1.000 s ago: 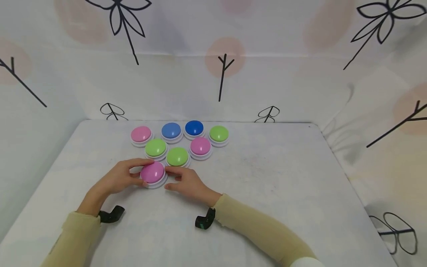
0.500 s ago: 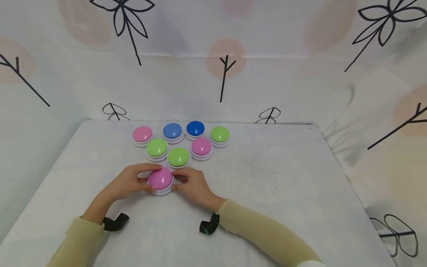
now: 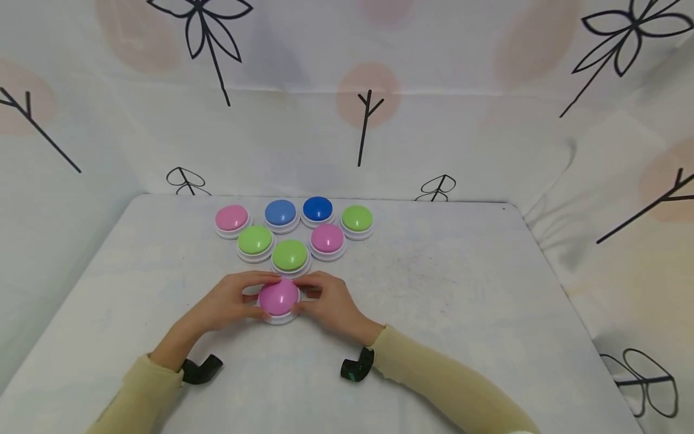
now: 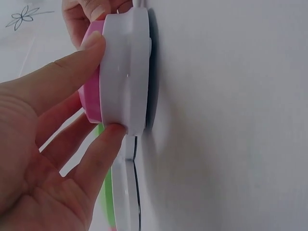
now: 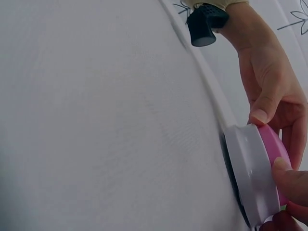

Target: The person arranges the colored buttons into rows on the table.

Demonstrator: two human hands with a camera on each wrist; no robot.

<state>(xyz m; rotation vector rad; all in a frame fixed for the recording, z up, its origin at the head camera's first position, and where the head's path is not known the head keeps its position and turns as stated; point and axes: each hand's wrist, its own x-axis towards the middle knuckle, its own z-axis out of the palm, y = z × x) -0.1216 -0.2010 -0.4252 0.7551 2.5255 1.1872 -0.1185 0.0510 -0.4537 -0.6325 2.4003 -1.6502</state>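
A pink push button (image 3: 279,297) with a round white base is at the front of the group, close to the tabletop. My left hand (image 3: 234,302) grips it from the left, thumb on the near side and fingers on the far side. From the right, my right hand (image 3: 335,306) holds the same button between thumb and fingers. In the left wrist view, the thumb and a fingertip press the white base (image 4: 126,72), with a dark shadow beneath. Just behind sits a green push button (image 3: 290,255).
Further back stand another green button (image 3: 255,240), a second pink one (image 3: 328,239), a light blue one (image 3: 280,213), a dark blue one (image 3: 317,209), a third green one (image 3: 357,218) and a pink one (image 3: 231,218). Patterned cloth (image 3: 303,144) walls surround the white table (image 3: 461,289).
Both hands have slid the front pink button to the right and slightly nearer. The right hand, with its thumb apart from the button earlier, has closed in on it. The other buttons stay put.
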